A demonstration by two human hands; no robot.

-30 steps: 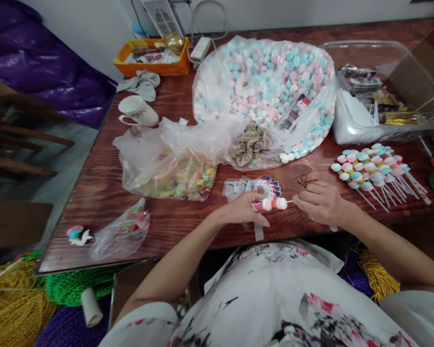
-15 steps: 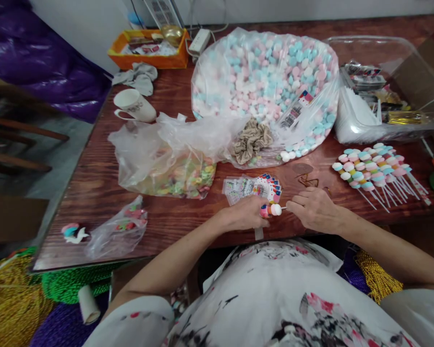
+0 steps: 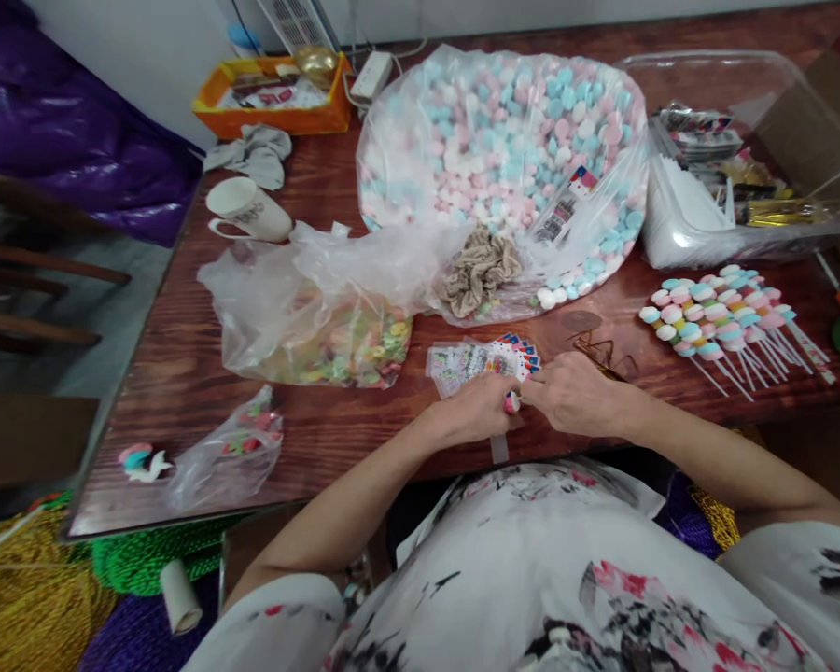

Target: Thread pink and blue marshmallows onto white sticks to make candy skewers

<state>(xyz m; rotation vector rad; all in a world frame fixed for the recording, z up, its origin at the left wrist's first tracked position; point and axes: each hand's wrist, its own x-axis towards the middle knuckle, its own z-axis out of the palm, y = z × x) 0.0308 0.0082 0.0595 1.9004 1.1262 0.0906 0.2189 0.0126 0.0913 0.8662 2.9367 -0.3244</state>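
Note:
My left hand (image 3: 477,411) is closed around a small printed plastic bag (image 3: 511,402), whose red and blue mouth faces right. A pale marshmallow end shows in that mouth. My right hand (image 3: 578,394) has its fingers pinched at the bag's opening, on the marshmallow skewer; its white stick is mostly hidden by the fingers. Just behind the hands lies a fan of flat printed bags (image 3: 486,362) with red and blue tops. A strip of clear tape (image 3: 499,449) sticks to the table edge below my left hand.
A large bag of pastel marshmallows (image 3: 504,140) spreads at the back. Finished marshmallow skewers (image 3: 721,313) are piled at right, before a clear plastic bin (image 3: 693,245). Left are a bag of gummy candies (image 3: 364,345), a mug (image 3: 248,207) and a smaller candy bag (image 3: 234,448).
My right hand has moved left, up against my left hand. The white marshmallow that stuck out of the bag now sits mostly inside it, and the stick is covered by fingers.

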